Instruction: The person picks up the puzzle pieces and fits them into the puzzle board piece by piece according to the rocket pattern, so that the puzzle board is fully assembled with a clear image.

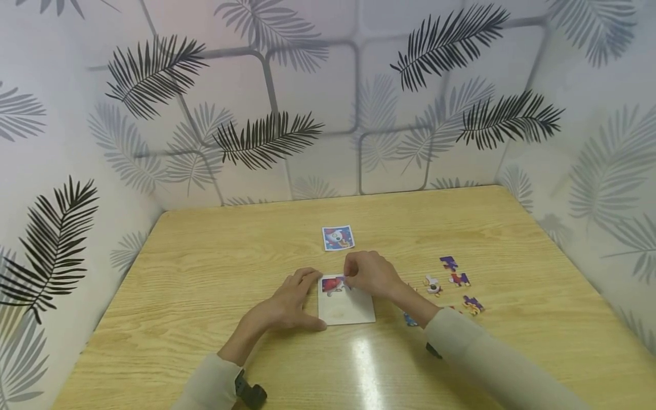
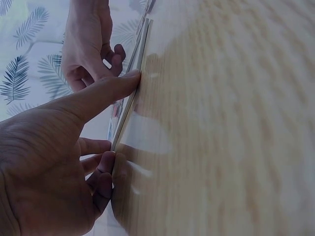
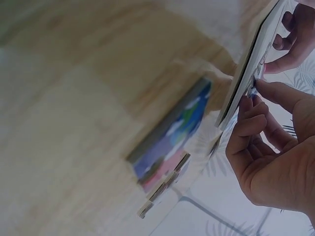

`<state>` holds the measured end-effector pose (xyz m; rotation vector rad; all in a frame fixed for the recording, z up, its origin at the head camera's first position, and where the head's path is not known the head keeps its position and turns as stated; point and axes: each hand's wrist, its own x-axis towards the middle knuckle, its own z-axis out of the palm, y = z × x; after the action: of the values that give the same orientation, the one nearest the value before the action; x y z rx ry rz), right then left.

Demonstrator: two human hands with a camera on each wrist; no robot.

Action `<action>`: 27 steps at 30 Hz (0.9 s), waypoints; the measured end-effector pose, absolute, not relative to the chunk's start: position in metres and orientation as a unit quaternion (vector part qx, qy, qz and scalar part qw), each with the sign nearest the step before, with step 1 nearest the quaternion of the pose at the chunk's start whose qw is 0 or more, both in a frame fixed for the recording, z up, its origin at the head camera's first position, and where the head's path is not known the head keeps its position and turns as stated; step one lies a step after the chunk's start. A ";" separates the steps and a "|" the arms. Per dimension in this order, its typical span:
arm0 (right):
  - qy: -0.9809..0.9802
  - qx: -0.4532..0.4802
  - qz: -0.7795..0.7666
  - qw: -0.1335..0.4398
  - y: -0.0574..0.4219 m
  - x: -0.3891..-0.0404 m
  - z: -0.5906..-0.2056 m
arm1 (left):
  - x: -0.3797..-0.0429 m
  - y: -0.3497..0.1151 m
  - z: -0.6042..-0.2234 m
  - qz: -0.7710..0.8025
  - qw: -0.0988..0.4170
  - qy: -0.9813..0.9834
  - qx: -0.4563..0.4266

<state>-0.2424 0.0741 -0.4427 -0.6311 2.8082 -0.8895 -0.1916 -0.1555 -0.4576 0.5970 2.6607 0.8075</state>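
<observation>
A square white puzzle tray [image 1: 348,310] lies on the table, with joined pieces [image 1: 332,285] in red and white along its upper left. My left hand [image 1: 292,302] holds the tray by its left side, thumb at the near corner and fingertips at the far one. Over the tray's upper right, my right hand [image 1: 373,273] pinches a small jigsaw piece [image 3: 253,91] between thumb and fingers. That hand hides most of the piece in the head view. In the right wrist view, a blue and green jigsaw piece [image 3: 179,132] lies on the table below the hand.
Several loose jigsaw pieces [image 1: 433,285] are scattered right of the tray, some partly behind my right forearm. Beyond the tray lies a picture card [image 1: 338,238] showing a white cartoon animal. A leaf-patterned wall [image 1: 328,159] borders the far side of the wooden table [image 1: 230,245].
</observation>
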 end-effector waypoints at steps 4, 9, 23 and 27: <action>0.932 -0.211 -0.288 0.068 0.073 -0.242 -0.443 | -0.192 -0.155 -0.458 0.277 0.147 0.927 0.207; 0.924 -0.237 -0.291 0.070 0.072 -0.242 -0.445 | -0.191 -0.155 -0.458 0.277 0.150 0.927 0.206; 0.922 -0.254 -0.283 0.067 0.072 -0.240 -0.444 | -0.190 -0.155 -0.457 0.281 0.153 0.925 0.206; 0.908 -0.299 -0.284 0.071 0.073 -0.239 -0.443 | -0.190 -0.156 -0.456 0.278 0.151 0.926 0.207</action>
<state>-0.2392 0.0727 -0.4428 -0.8995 2.7309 -0.8552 -0.1903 -0.1558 -0.4561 0.5951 2.6587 0.7987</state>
